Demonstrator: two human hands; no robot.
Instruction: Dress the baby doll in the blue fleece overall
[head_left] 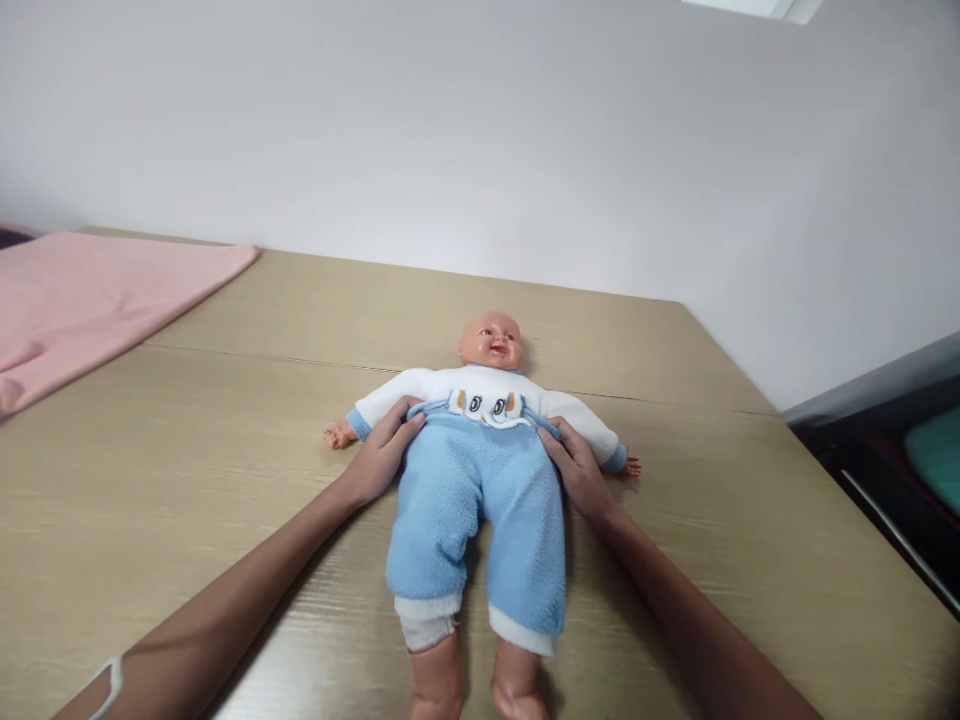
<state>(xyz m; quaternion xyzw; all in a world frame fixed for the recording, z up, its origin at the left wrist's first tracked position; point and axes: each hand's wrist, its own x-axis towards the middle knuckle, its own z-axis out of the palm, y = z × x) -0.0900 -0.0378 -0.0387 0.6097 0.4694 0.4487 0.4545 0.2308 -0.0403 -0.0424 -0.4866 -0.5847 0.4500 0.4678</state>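
Observation:
A baby doll (491,342) lies on its back on the wooden table, head away from me and feet toward me. It wears a white top (484,381) with blue cuffs and an animal-face design, and light blue trousers (480,455) with white hems. My left hand (388,448) is closed on the waistband at the doll's one side, thumb on top. At the opposite side, my right hand (576,462) pinches the same waistband. Fingers of both hands are partly hidden behind the cloth. The doll's arms spread outward, and its bare lower legs show below the hems.
A pink cloth (112,290) covers the far left of the wooden table (300,320). Behind the table stands a pale wall (450,140). Past the right edge is a dark object (862,450) with something teal (934,455) on it.

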